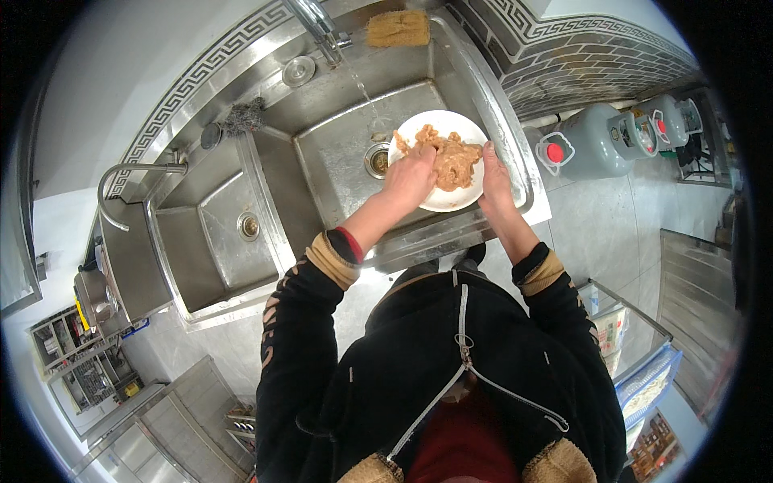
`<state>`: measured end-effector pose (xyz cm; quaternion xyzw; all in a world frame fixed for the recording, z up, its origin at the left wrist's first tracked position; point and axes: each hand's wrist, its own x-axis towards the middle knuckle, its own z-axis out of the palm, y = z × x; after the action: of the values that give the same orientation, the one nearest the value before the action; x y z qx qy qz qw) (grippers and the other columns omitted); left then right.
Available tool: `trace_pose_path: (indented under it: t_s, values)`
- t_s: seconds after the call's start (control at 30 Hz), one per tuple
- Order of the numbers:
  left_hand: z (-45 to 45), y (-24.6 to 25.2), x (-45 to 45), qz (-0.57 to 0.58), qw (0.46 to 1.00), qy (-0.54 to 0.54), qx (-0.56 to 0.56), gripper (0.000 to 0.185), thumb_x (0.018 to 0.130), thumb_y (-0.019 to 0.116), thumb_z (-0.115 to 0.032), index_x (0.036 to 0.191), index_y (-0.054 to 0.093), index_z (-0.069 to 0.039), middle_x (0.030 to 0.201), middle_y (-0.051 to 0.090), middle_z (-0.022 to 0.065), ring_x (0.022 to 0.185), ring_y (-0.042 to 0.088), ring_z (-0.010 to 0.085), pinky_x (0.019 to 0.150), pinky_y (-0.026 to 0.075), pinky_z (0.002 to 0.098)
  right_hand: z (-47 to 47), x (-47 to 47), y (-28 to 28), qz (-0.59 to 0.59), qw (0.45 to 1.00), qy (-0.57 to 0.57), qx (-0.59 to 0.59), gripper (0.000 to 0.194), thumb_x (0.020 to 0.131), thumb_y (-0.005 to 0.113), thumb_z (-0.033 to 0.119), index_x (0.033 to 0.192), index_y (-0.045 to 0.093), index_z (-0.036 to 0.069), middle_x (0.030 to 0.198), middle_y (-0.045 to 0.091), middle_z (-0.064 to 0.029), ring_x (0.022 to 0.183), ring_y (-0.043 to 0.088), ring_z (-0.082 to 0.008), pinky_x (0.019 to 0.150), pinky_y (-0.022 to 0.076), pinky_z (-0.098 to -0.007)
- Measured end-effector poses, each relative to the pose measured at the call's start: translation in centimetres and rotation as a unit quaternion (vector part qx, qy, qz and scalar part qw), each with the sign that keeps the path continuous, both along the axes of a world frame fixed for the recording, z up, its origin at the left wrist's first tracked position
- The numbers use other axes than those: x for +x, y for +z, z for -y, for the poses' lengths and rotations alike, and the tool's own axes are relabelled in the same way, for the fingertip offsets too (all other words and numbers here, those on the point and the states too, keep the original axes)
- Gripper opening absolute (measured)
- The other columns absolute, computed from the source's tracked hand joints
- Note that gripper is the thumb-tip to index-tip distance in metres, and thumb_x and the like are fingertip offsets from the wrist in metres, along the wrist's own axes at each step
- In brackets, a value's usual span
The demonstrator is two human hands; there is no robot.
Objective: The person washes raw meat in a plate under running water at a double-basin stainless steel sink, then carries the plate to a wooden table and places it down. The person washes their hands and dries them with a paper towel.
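A white plate (pixel 439 199) is held over the right basin of a steel double sink (pixel 338 136). On it lies a mound of pale brown, wet food (pixel 457 166), possibly raw minced or marinated meat. My right hand (pixel 497 178) grips the plate's right rim, thumb on top. My left hand (pixel 412 175) reaches over the plate's left side, its fingertips pressed into the food and partly hidden there. Water runs from a chrome faucet (pixel 326 42) into the basin, left of the plate, near the drain (pixel 378 161).
A yellow-brown sponge (pixel 398 29), a metal drain strainer (pixel 299 72) and a steel wool scrubber (pixel 244 116) sit along the sink's back ledge. A second curved faucet (pixel 130 167) stands at the left basin. Gray gas cylinders (pixel 595 142) and plastic jugs stand right of the sink.
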<state>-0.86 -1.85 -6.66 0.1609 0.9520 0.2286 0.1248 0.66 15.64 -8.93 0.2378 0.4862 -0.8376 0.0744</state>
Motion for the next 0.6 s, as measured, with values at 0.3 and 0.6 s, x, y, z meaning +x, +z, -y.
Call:
trace_pose_path:
  t_s: [0.3, 0.6]
  values:
    - [0.1, 5.4, 2.7, -0.025, 0.997, 0.033, 0.06, 0.028, 0.081, 0.059, -0.016, 0.107, 0.061, -0.007, 0.098, 0.063, 0.0205, 0.088, 0.063, 0.0359, 0.073, 0.05, 0.0423, -0.2, -0.1, 0.3, 0.043, 0.999, -0.008, -0.016, 0.06, 0.095, 0.05, 0.046, 0.125, 0.048, -0.006, 0.116, 0.059, -0.0161, 0.101, 0.061, -0.0217, 0.084, 0.0512, -0.0339]
    - [0.8, 0.6, 2.1, -0.042, 0.997, -0.005, 0.06, 0.005, 0.083, 0.057, -0.011, 0.086, 0.059, -0.008, 0.093, 0.061, 0.0135, 0.08, 0.063, 0.0334, 0.068, 0.051, 0.0433, -0.5, 0.2, -0.6, -0.01, 1.0, 0.015, 0.007, 0.06, 0.093, 0.053, 0.047, 0.122, 0.051, -0.005, 0.113, 0.06, -0.014, 0.1, 0.06, -0.0184, 0.084, 0.051, -0.0311]
